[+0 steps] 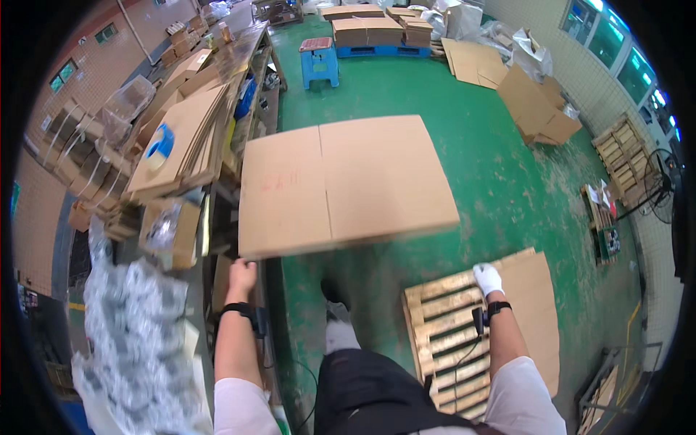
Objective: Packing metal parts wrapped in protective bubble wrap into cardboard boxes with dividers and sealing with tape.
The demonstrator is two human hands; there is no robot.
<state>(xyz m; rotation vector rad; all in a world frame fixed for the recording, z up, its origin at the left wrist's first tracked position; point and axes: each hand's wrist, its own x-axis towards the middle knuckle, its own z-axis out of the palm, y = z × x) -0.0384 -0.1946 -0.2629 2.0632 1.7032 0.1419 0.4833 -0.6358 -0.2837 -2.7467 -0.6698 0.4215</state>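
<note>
A wide brown cardboard box [377,174] with a seam across its top fills the middle of the view, beside the workbench. Its near edge is smeared by motion, and its underside is hidden. My bare left hand [243,275] is closed at the box's near left corner, with the fingertips out of sight. Over to the right, apart from the box, my right hand [488,278] wears a white glove. It is over the far part of a wooden pallet [444,304], beside a flat cardboard sheet [528,312]; its fingers are too small to read.
On the left, a long workbench [246,47] carries cardboard sheets [181,134] and a blue tape roll [160,145]. Clear plastic-wrapped items [134,312] lie nearer me. A blue stool [319,64], stacked cardboard [366,32] and an open box [533,109] stand farther off. A fan [656,185] is at right.
</note>
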